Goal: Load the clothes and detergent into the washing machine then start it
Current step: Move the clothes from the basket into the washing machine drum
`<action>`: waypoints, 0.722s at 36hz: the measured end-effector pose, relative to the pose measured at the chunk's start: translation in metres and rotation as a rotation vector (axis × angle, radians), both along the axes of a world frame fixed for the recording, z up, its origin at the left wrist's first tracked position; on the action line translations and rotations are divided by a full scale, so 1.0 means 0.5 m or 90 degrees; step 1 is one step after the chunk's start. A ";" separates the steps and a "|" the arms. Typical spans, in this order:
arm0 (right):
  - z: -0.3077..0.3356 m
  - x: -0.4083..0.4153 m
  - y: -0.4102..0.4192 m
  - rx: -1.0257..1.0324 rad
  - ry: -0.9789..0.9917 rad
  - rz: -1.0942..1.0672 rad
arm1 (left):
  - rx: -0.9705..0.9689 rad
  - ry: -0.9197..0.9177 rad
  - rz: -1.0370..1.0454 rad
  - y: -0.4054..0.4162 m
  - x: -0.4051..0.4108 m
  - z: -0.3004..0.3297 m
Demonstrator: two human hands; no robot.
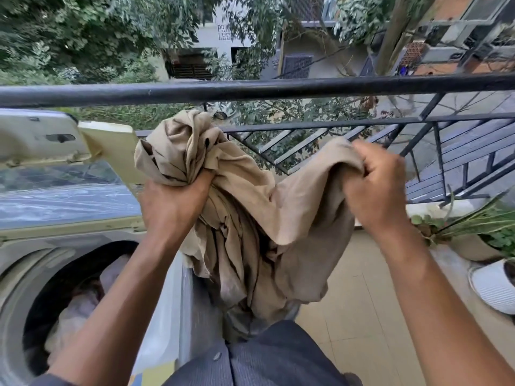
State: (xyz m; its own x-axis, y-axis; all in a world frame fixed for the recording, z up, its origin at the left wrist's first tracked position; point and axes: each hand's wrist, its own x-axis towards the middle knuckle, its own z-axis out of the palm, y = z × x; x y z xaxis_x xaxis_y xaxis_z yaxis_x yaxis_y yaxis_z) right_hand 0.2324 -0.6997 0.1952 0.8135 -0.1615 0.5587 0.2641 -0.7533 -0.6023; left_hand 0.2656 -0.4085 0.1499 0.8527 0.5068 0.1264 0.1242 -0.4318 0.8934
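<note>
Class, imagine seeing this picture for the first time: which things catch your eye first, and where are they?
A crumpled beige garment fills the centre, bunched in the left hand and gripped by the right hand. At lower left, the open washing machine drum already holds pale clothes. A black balcony railing crosses behind.

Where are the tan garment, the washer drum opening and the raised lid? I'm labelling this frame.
tan garment [278, 207]: head view, on the draped middle fold.
washer drum opening [53, 296]: head view, on its dark interior.
raised lid [36, 140]: head view, on its pale underside.
</note>
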 end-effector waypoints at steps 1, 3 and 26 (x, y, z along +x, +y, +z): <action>-0.029 -0.004 0.009 -0.033 0.039 0.008 | -0.009 -0.005 0.004 -0.001 -0.001 0.004; -0.093 -0.009 0.017 -0.188 0.323 0.019 | -0.014 -0.008 -0.010 -0.005 -0.003 0.011; -0.061 -0.015 0.014 0.195 0.411 0.084 | -0.066 0.139 -0.012 0.000 -0.010 -0.008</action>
